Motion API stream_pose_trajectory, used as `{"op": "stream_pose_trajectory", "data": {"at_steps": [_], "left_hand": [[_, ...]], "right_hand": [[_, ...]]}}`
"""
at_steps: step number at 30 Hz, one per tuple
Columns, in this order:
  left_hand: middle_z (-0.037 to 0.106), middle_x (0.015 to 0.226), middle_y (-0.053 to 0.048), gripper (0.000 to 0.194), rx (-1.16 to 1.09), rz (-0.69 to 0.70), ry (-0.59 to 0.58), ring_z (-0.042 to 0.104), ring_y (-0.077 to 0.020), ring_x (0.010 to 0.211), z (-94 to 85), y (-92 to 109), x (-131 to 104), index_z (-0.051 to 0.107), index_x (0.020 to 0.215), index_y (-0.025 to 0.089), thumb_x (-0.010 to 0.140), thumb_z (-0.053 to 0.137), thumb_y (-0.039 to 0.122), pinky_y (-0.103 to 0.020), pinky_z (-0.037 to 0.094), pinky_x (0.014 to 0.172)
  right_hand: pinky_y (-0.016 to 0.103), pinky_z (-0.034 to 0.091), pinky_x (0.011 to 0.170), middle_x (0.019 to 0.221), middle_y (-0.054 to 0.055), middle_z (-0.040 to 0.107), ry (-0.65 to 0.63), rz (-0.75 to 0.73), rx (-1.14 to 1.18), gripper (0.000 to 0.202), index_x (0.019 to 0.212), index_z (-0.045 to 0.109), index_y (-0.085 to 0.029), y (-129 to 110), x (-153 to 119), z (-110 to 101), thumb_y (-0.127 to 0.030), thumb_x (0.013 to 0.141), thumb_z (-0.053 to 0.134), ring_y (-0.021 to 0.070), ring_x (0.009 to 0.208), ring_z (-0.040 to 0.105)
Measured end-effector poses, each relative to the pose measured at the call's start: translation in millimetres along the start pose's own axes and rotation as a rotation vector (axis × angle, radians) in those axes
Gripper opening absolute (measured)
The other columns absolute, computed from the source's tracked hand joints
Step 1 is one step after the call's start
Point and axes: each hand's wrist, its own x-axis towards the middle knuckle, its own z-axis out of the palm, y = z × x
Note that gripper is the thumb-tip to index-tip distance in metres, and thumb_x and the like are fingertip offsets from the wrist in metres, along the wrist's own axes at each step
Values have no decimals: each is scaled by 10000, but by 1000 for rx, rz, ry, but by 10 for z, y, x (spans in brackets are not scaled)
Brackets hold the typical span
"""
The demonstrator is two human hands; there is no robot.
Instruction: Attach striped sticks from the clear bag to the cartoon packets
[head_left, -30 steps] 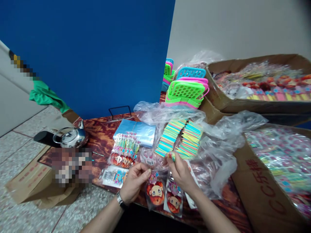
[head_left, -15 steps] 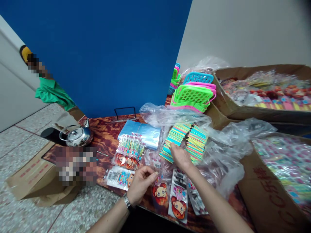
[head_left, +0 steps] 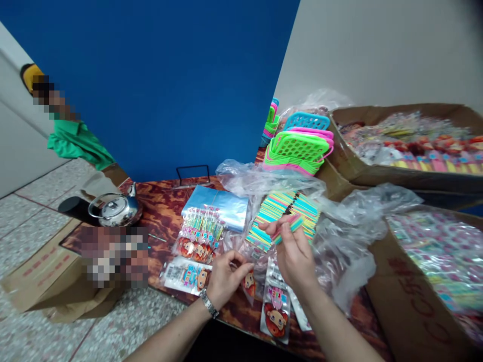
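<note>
My left hand [head_left: 226,279], with a watch at the wrist, pinches the top of a clear printed plastic bag [head_left: 248,282] bearing a cartoon face. Held in the fingers of my right hand [head_left: 298,257] is a small bundle of thin coloured sticks [head_left: 291,227], raised above the table. Behind it lies a spread pile of similar yellow, blue and pink sticks [head_left: 267,213] on clear plastic. A cartoon-face packet [head_left: 275,314] rests below my right hand. To the left of my left hand are another packet [head_left: 186,277] and a stack of filled packets [head_left: 198,241].
Blue plastic film [head_left: 215,201] lies behind the packets. Stacked plastic baskets [head_left: 298,148] stand at the back. Cardboard boxes [head_left: 403,296] of packets flank the right side. A metal kettle [head_left: 116,211] is at the left, and a person in a green sleeve [head_left: 81,143] is beyond.
My right hand has lifted from the pile of sticks with a small bundle and turned toward me. My left hand stays near its place; the bag beneath it has tilted.
</note>
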Motion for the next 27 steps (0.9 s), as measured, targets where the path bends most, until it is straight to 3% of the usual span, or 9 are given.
{"op": "stream_pose_trajectory", "data": {"at_steps": [4, 10, 15, 18, 23, 27], "left_hand": [[608, 594, -4, 184, 87, 102, 10, 510, -121, 510, 31, 53, 10, 620, 650, 168, 714, 663, 335, -217, 376, 521], [632, 623, -24, 136, 172, 191, 29, 529, -152, 563, 35, 121, 3, 635, 652, 178, 722, 655, 294, -249, 369, 578], [619, 599, -14, 141, 120, 178, 47, 504, -135, 517, 58, 105, 6, 639, 644, 180, 720, 659, 297, -237, 362, 549], [627, 615, -19, 147, 139, 184, 62, 519, -136, 524, 56, 107, 13, 643, 655, 178, 726, 655, 305, -237, 372, 557], [662, 708, -50, 97, 111, 239, 38, 571, -175, 642, -14, 152, 33, 682, 754, 196, 753, 627, 276, -255, 407, 607], [692, 809, -64, 112, 54, 260, -6, 606, -195, 734, -64, 163, 44, 698, 838, 212, 757, 622, 224, -264, 441, 653]], "right_hand": [[404, 418, 903, 893, 44, 604, -21, -57, -116, 206, 956, 477, -232, -11, -109, 47, -374, 917, 333, 190, 993, 560], [421, 381, 943, 965, 51, 613, -3, -56, -144, 224, 913, 506, -234, -35, -159, 107, -352, 924, 316, 201, 1095, 501], [434, 342, 980, 967, 51, 618, -14, -65, -241, 231, 921, 529, -229, -49, -197, 152, -334, 923, 323, 202, 1115, 477], [431, 347, 983, 1086, 66, 582, -60, -71, -292, 236, 982, 517, -230, -19, -240, 149, -311, 927, 302, 199, 1132, 462], [468, 314, 1012, 1339, 118, 395, -261, -216, -512, 373, 1230, 402, -203, -55, -244, -61, -337, 881, 400, 251, 1240, 363], [417, 410, 936, 1162, 95, 565, -257, -304, -642, 327, 1195, 460, -215, -134, -161, -298, -253, 873, 419, 220, 1090, 520]]}}
